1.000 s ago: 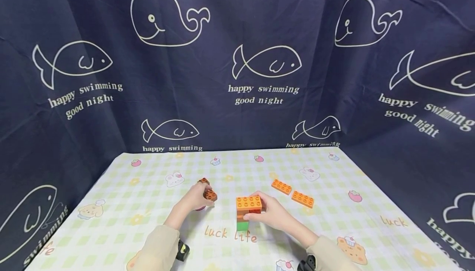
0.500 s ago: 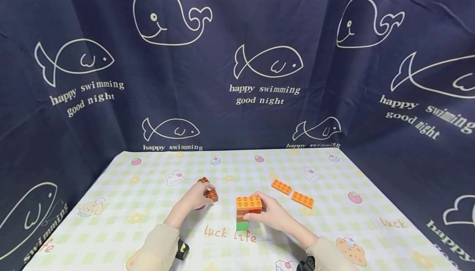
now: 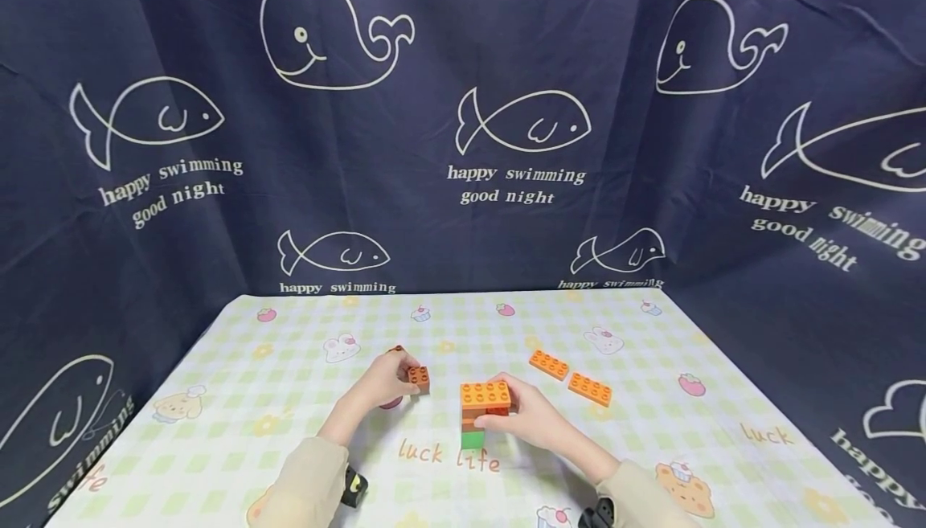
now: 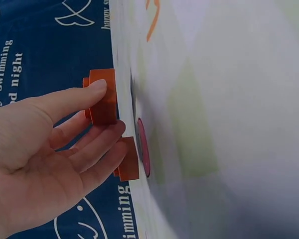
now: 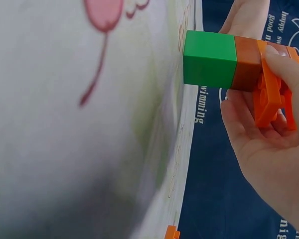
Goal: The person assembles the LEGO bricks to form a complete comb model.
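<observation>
My left hand (image 3: 387, 379) pinches a small brown toy brick (image 3: 419, 378), thumb on one side and fingers on the other. Behind that hand, mostly hidden in the head view, is a second brown brick (image 3: 396, 349); a brick (image 4: 129, 159) also shows past the fingers in the left wrist view. My right hand (image 3: 528, 413) grips an upright stack from its right side. At the bottom of the stack is a green brick (image 5: 209, 59), with brown bricks (image 5: 246, 63) and orange plates above it. A studded orange plate (image 3: 485, 393) tops it, overhanging to the right.
Two orange plates (image 3: 548, 364) lie end to end beyond my right hand, to the right of the stack. A patterned cloth (image 3: 463, 327) covers the table. Dark blue curtains (image 3: 434, 214) stand behind it and at both sides.
My left hand has shifted slightly to the right with the brown brick, and the farther brown brick is now more hidden. My right hand and the stack stay in place.
</observation>
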The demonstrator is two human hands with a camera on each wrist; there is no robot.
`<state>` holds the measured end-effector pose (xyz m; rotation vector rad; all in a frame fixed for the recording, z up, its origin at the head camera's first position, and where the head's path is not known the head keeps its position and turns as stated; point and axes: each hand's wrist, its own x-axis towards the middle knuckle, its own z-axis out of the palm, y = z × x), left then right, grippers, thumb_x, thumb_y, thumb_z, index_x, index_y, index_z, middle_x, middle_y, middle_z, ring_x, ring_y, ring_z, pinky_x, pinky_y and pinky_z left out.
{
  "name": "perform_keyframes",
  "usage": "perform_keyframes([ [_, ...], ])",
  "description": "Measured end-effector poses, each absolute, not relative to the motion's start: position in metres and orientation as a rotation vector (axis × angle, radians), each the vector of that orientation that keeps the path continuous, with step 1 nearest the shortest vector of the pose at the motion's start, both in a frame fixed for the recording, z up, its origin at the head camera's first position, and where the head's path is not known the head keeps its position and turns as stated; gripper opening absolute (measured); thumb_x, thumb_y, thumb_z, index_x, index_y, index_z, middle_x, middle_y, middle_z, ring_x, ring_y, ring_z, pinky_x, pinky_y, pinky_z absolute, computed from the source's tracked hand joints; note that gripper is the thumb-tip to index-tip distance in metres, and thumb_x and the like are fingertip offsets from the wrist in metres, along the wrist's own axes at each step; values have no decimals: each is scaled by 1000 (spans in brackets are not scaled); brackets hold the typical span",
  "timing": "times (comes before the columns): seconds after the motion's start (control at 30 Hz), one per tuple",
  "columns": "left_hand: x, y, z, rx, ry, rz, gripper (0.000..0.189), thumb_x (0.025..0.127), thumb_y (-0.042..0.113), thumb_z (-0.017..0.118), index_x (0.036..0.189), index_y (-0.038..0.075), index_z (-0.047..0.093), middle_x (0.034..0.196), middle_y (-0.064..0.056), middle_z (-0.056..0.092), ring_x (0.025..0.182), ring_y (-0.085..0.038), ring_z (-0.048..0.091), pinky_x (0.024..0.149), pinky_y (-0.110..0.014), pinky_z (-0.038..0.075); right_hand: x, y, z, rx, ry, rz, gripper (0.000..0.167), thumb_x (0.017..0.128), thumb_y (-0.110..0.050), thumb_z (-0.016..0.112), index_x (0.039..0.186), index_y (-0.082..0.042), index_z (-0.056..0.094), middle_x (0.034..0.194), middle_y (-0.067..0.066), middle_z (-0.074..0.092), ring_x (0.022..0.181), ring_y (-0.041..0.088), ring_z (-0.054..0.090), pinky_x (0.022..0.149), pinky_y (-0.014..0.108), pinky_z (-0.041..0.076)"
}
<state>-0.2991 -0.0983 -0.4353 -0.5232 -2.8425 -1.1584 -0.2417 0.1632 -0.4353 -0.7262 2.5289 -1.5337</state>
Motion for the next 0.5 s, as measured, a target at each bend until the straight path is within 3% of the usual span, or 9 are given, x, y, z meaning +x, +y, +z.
perform_keyframes([
  [0.37,-292,-102,-427,-526,-2820,-1191,31,75,5,75,103,0,63,91,-6,66,87,-21,64,84,-39,53,-241,163,-436,-744,2522,-1533,40,81,-26,74,113,-10,57,107,0,67,101,14,62,89,21,48],
  [0.5,-290,-101,-421,-574,-2781,-1205,30,77,6,75,104,0,63,92,-6,67,87,-20,64,81,-37,54,-243,163,-436,-741,2544,-1512,40,81,-29,74,112,-11,57,106,-1,66,100,12,62,90,21,48],
])
